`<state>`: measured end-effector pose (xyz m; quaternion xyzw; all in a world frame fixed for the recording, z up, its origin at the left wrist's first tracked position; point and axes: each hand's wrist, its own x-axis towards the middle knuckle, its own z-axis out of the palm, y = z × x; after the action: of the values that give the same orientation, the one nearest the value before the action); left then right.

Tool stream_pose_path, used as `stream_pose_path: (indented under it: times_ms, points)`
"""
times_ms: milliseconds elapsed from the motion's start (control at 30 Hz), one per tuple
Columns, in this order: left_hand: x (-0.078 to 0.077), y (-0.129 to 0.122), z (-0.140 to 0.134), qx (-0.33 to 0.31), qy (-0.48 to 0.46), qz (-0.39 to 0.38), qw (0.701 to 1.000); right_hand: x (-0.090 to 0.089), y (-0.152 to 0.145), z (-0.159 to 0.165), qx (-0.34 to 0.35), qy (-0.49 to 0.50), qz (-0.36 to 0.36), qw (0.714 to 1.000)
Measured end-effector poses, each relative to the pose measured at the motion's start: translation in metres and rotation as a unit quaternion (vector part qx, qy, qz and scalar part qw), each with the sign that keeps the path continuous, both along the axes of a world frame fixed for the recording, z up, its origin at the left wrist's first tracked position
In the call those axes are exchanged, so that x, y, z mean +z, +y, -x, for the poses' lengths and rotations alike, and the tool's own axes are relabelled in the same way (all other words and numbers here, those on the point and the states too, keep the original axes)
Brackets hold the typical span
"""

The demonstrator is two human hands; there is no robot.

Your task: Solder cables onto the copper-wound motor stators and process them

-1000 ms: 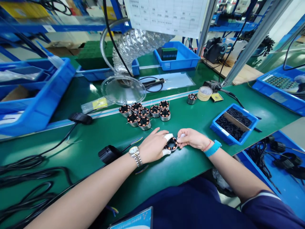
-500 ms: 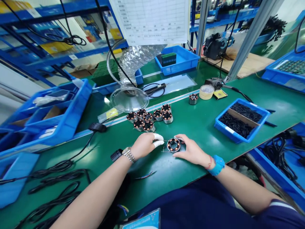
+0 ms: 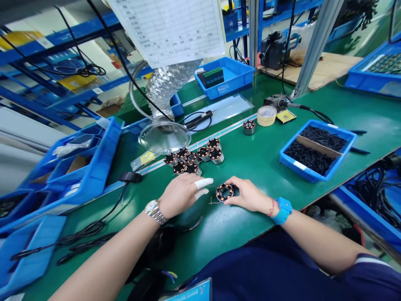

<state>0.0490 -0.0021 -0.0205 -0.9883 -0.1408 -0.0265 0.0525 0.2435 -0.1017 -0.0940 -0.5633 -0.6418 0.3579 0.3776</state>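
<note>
My right hand (image 3: 249, 195) grips a motor stator (image 3: 224, 192), a metal ring with copper windings, between thumb and fingers. Thin wire ends stick out from the stator's left side. My left hand (image 3: 184, 191) hovers just left of it, with white finger cots on two fingers; those fingers are apart and nothing shows between them. Behind my left hand stands a group of several similar stators (image 3: 191, 157) on the green bench. One more stator (image 3: 249, 127) sits alone farther back, beside a roll of tape (image 3: 266, 115).
A blue tray (image 3: 326, 179) of short black tubes lies to the right. A clear fume hood (image 3: 164, 138) on a silver duct stands behind the stators, near a soldering iron (image 3: 199, 120). Black cables (image 3: 90, 232) and blue bins (image 3: 103, 167) are at left.
My left hand has drawn back left from the stator and its fingers have spread. My right hand still holds the stator, now tilted slightly. The camera view has shifted.
</note>
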Motion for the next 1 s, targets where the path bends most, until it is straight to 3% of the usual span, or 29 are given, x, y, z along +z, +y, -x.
stream_pose_path:
  times_ms: [233,300,367,467,533,600,667,800,1000]
  points:
    - [-0.025,-0.019,0.015,-0.02,-0.1,-0.034,0.994,-0.006,0.0,-0.001,-0.002,0.009,-0.005,1.0]
    - [-0.029,-0.021,0.014,0.013,-0.121,-0.029,0.992,-0.006,0.0,-0.001,-0.004,0.011,-0.005,1.0]
    - [-0.03,-0.019,0.015,0.097,-0.13,0.022,0.986,-0.006,0.0,-0.001,-0.004,0.013,-0.007,1.0]
    - [-0.03,-0.013,0.016,0.215,-0.129,0.173,0.953,-0.004,-0.001,-0.001,-0.003,0.017,-0.008,1.0]
    - [-0.029,-0.009,0.013,0.227,-0.144,0.268,0.925,-0.003,-0.001,0.0,-0.003,0.017,-0.007,1.0]
    - [-0.029,-0.006,0.006,0.215,-0.171,0.317,0.908,-0.004,-0.001,0.0,-0.003,0.016,-0.009,1.0]
    - [-0.027,-0.005,-0.004,0.2,-0.185,0.312,0.91,-0.005,-0.001,0.0,-0.002,0.013,-0.015,1.0]
    - [-0.02,-0.007,-0.015,0.152,-0.163,0.222,0.949,-0.005,0.0,0.0,-0.002,0.005,-0.018,1.0]
    - [-0.019,-0.006,0.015,0.135,-0.159,0.117,0.971,-0.002,-0.001,-0.001,0.0,0.014,-0.009,1.0]
